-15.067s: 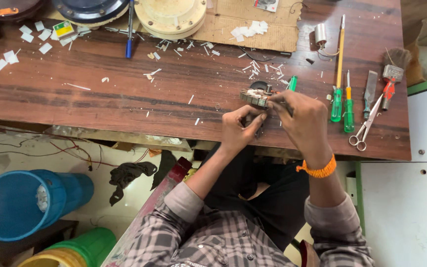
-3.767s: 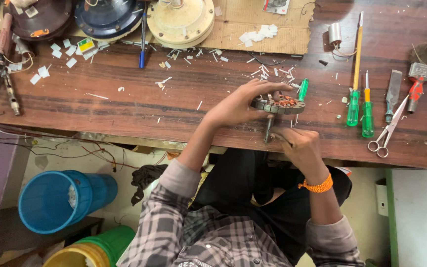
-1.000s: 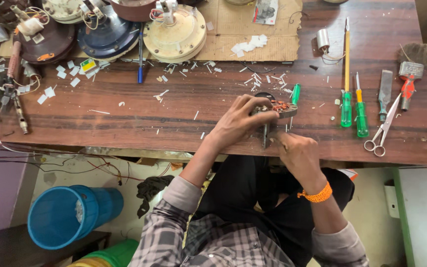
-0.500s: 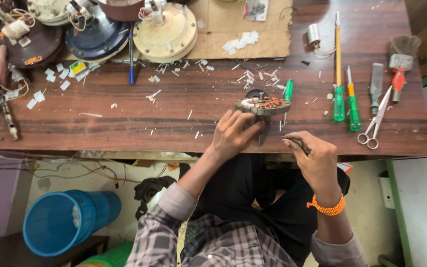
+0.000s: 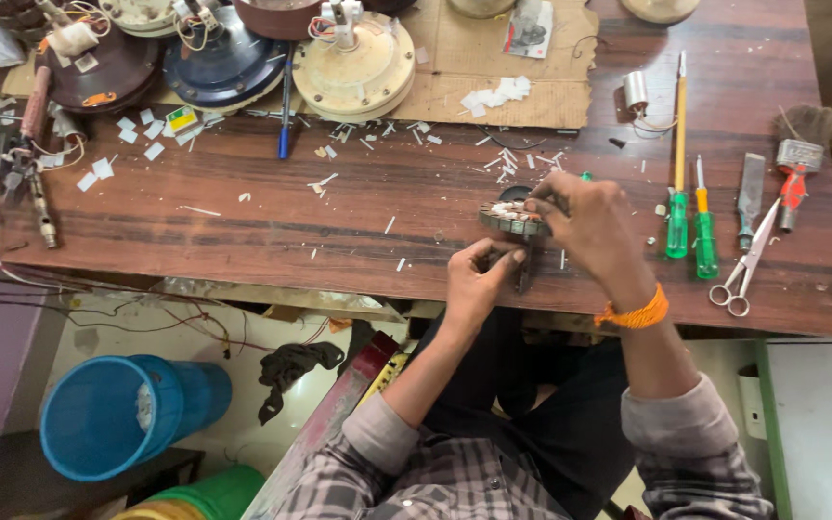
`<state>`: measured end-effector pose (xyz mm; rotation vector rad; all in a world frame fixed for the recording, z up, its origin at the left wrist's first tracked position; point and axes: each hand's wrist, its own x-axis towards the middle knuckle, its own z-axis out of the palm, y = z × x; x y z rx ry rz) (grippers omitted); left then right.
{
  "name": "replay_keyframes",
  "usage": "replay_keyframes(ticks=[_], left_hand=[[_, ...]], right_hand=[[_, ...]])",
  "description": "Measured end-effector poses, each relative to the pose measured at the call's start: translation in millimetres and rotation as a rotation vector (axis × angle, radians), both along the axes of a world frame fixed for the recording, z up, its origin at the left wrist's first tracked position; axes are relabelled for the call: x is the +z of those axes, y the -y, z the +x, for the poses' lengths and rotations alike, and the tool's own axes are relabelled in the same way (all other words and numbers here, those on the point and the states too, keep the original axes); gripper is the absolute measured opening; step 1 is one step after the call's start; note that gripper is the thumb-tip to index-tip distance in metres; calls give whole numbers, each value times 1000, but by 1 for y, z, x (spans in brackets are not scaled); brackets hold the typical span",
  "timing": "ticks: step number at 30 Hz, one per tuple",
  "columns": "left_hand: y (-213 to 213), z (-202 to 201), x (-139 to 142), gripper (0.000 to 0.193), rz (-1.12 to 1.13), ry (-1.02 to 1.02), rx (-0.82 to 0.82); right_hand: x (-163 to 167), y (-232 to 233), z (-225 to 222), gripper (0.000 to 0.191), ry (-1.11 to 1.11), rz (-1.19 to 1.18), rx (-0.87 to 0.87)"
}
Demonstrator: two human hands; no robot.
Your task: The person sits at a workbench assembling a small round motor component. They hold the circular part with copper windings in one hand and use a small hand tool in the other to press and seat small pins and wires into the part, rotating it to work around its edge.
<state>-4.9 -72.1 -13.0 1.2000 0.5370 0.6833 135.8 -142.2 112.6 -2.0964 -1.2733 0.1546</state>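
A small round motor stator point(image 5: 507, 218) with copper windings stands near the front edge of the wooden workbench point(image 5: 243, 221). My right hand point(image 5: 585, 217), with an orange band at the wrist, grips the stator's right side and top from above. My left hand point(image 5: 479, 274) is just below it at the bench edge. Its fingers pinch the dark shaft point(image 5: 524, 273) that hangs down from the stator. Much of the stator's right half is hidden under my right fingers.
Two green-handled screwdrivers point(image 5: 678, 226), a chisel point(image 5: 751, 188), scissors point(image 5: 748, 270) and a brush point(image 5: 796, 144) lie to the right. Fan motor housings point(image 5: 358, 67) and cardboard point(image 5: 493, 58) line the back. White scraps litter the bench. A blue bucket point(image 5: 113, 414) stands on the floor to the left.
My right hand has come up from below the bench edge onto the stator. My left hand has slid off the stator's top down to its shaft.
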Motion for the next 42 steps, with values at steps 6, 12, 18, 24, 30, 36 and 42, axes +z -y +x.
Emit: replay_keyframes(ticks=[6,12,18,24,30,36,42], left_hand=[[-3,20,9,12,-259,35,-8],[19,4,39,8,277,-99,231],[-41,1,61,68,1231,56,66],[-67,12,52,94,945,123,-251],[-65,10,37,93,863,158,-199],[-63,12,32,77,1022,153,-104],[-74,13,36,74,918,209,-194]], right_hand=[[-17,-13,43,13,-83,-69,-149],[-27,-3,50,14,-118,36,-261],[-16,25,39,12,-241,169,-302],[12,58,7,12,-275,113,-260],[8,65,-32,15,-274,148,-116],[2,63,-36,14,-274,151,-108],[-26,69,-43,13,-110,113,-1]])
